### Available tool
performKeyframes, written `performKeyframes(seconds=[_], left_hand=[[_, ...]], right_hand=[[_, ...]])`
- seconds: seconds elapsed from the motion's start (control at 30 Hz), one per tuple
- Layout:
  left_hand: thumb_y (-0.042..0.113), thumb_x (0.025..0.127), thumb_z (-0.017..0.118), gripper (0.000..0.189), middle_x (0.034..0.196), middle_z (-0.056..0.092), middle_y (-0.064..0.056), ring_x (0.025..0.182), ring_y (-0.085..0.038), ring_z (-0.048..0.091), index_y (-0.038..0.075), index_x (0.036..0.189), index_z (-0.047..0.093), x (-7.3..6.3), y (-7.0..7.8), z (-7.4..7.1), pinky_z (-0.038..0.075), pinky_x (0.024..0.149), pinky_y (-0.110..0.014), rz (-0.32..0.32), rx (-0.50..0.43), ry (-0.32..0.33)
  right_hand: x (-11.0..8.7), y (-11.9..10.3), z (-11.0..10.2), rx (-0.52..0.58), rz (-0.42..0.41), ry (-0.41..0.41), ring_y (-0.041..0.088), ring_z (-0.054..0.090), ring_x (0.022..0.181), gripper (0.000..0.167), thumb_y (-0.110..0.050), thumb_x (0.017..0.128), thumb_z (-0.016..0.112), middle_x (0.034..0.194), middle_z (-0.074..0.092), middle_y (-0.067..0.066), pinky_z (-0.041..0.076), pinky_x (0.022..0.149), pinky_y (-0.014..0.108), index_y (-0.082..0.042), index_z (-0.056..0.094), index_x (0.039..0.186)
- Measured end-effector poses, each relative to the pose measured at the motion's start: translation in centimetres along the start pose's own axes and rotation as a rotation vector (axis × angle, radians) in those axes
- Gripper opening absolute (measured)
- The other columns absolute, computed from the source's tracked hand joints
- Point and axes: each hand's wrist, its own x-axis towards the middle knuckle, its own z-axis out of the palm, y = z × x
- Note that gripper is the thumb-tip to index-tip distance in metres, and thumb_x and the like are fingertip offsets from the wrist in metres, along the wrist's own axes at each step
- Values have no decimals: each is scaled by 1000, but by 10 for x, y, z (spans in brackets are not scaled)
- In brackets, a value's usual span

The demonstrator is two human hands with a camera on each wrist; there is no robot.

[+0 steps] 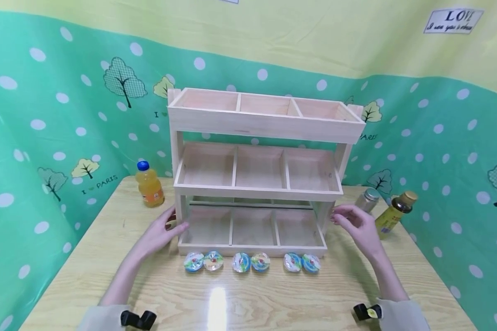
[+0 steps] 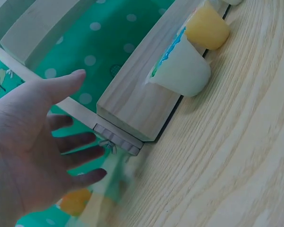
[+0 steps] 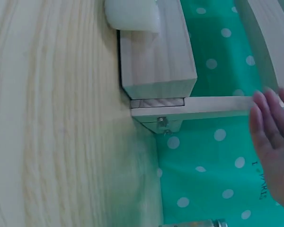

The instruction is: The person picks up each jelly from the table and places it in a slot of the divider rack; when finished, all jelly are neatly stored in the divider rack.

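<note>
A pale wooden three-tier shelf [image 1: 265, 127] stands upright on the table, each tier split into three compartments with nothing visible in them. Along its front edge sit several small lidded jelly cups [image 1: 241, 262] in pairs. In the left wrist view, a whitish cup [image 2: 183, 66] and a yellow one [image 2: 208, 27] lean tilted against the bottom board. My left hand [image 1: 159, 235], thumb and fingers apart, is beside the shelf's lower left post; contact is unclear. At the lower right post is my right hand [image 1: 361, 228], fingers loosely bent and holding nothing; whether they touch the wood I cannot tell.
Back left of the shelf stands an orange drink bottle [image 1: 150, 186] with a blue cap. To the right are a silver-lidded jar [image 1: 368, 199] and a dark bottle [image 1: 393, 214] with a yellow label. A green dotted curtain [image 1: 78, 133] surrounds the wooden table [image 1: 182, 303].
</note>
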Motion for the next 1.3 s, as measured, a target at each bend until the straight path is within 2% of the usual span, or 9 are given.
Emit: performKeyframes(seconds=[0.1,0.27,0.47,0.57,0.63,0.73,0.97,1.17,1.3], left_hand=[[44,101,62,89,165,26,-31,149,-56,31,6,165,13,0,-2,-1,33,116,-72,-4,5,-32],[39,101,63,87,163,31,-32,146,-57,35,7,165,14,-4,-7,-6,37,115,-71,28,-29,-74],[33,102,64,82,163,31,-32,145,-57,38,5,164,19,-7,-14,-8,39,114,-70,74,-40,-96],[30,102,64,80,160,35,-34,141,-57,44,-1,162,21,-8,-17,-6,42,113,-68,101,-22,-103],[29,102,64,79,158,38,-34,139,-56,46,-1,162,22,-9,-18,-4,43,112,-68,103,-20,-104],[30,102,63,78,158,39,-32,139,-54,48,2,163,22,-8,-19,-2,44,112,-67,98,-25,-104],[31,102,63,78,156,45,-30,137,-50,52,5,163,23,-6,-18,0,46,112,-65,95,-41,-115],[32,102,63,79,156,45,-29,135,-48,53,7,164,21,-3,-15,-4,46,110,-65,105,-36,-111],[32,102,63,79,156,45,-28,135,-47,54,7,164,20,-1,-14,-5,46,110,-65,98,-35,-119]], right_hand=[[0,-3,3,-28,17,-132,4,71,94,24,-2,101,61,107,74,3,60,82,19,7,64,123],[1,-8,6,-29,35,-303,7,71,97,27,-3,99,64,112,72,18,59,83,21,4,65,125],[0,-10,5,-25,44,-502,17,71,99,33,-3,97,67,113,74,11,60,85,24,2,64,129],[-3,-9,4,-32,53,-602,22,71,100,36,-5,95,69,114,73,16,61,84,26,2,63,131],[-6,-9,3,-37,69,-647,21,72,100,37,-7,95,71,114,72,21,61,83,27,1,64,130],[-8,-9,2,-27,87,-694,19,72,101,36,-6,94,73,113,72,25,62,84,28,2,65,128],[-15,-15,6,-57,90,-788,24,74,103,40,-10,91,77,116,74,20,64,87,32,0,66,128],[-18,-24,9,-205,96,-784,19,73,105,41,-21,89,81,120,75,11,63,90,35,-8,69,127],[-18,-31,8,-306,104,-779,21,73,106,43,-28,88,82,121,76,6,63,91,35,-11,71,126]])
